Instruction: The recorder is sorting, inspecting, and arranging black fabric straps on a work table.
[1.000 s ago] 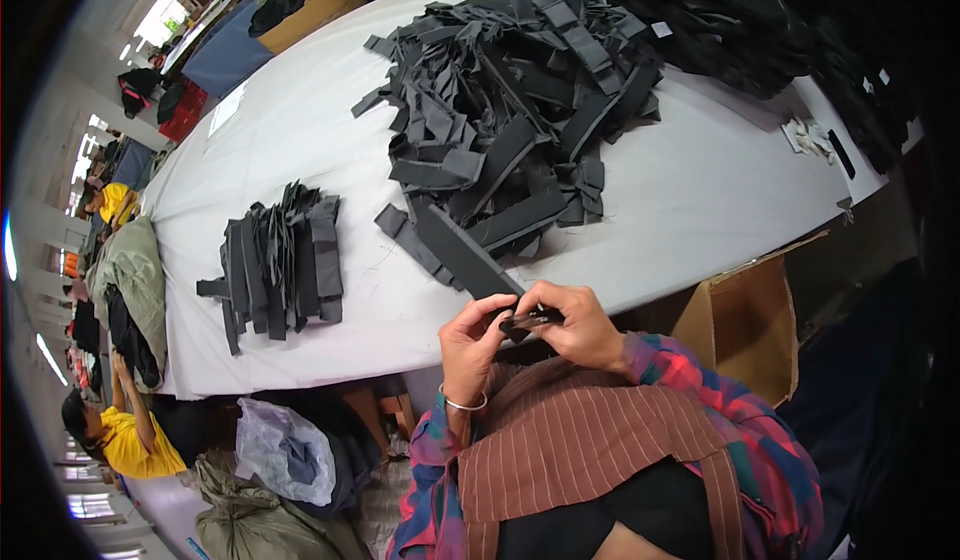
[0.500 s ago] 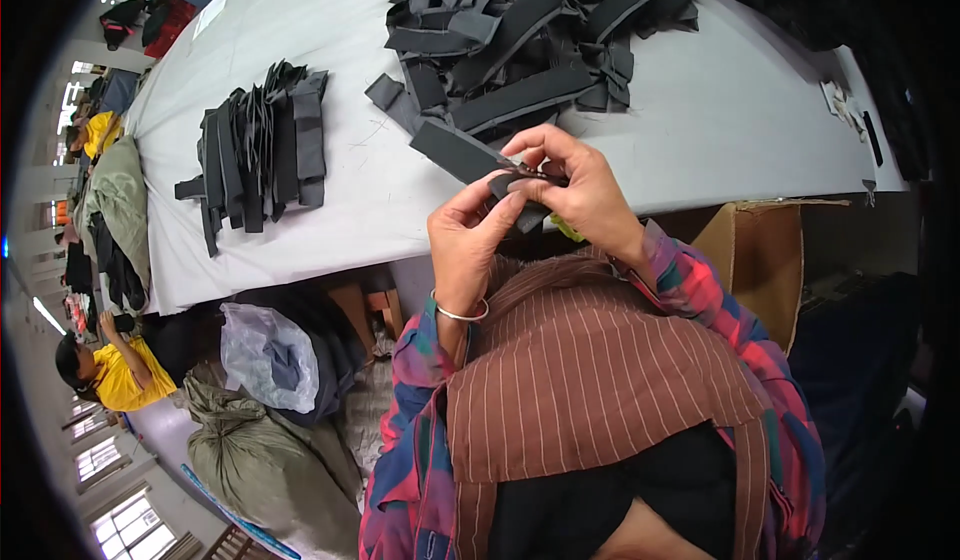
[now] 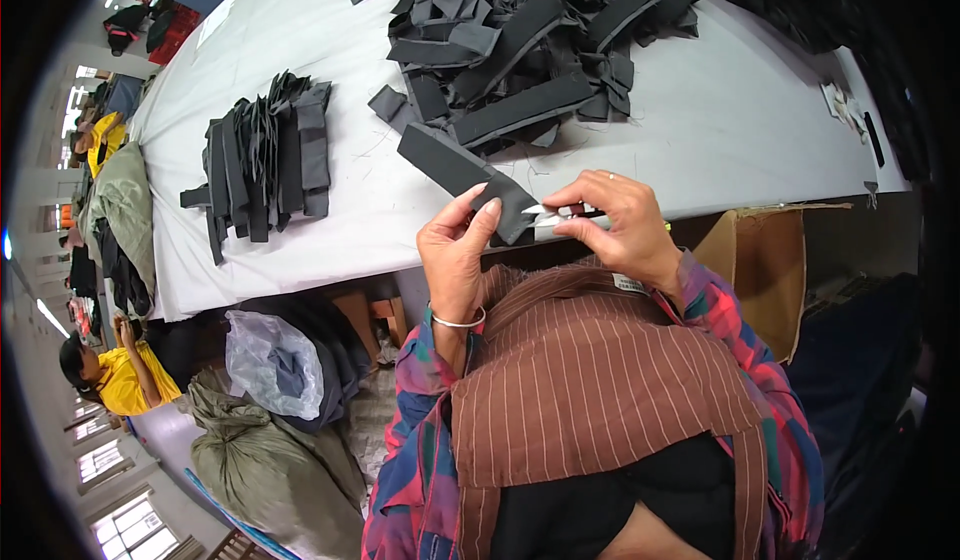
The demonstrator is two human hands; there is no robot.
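Observation:
My left hand (image 3: pixel 453 258) pinches a dark grey fabric strip (image 3: pixel 438 162) between thumb and fingers. The strip slants above the near edge of the table, its far end pointing up and left toward a heap. My right hand (image 3: pixel 632 228) is closed round a pair of thread snips (image 3: pixel 546 216) with pale metal blades and a dark red part. The blade tips touch or nearly touch the strip's right end; I cannot tell which. Farther off lies a loose heap of similar dark strips (image 3: pixel 525 35). At the left, more strips stand in a neat row (image 3: pixel 268 160).
A white-covered table (image 3: pixel 370 215) spreads in front of me, with thread scraps on it. An open cardboard box (image 3: pixel 775 280) stands below its edge at right. At lower left are a clear plastic bag (image 3: pixel 270 360), a green cloth sack (image 3: pixel 270 470) and a person in yellow (image 3: pixel 135 378).
My right hand has drawn away to the right and slightly down, bringing the snips' blades into view. The strip's right end, bunched between both hands before, now lies flatter in my left hand.

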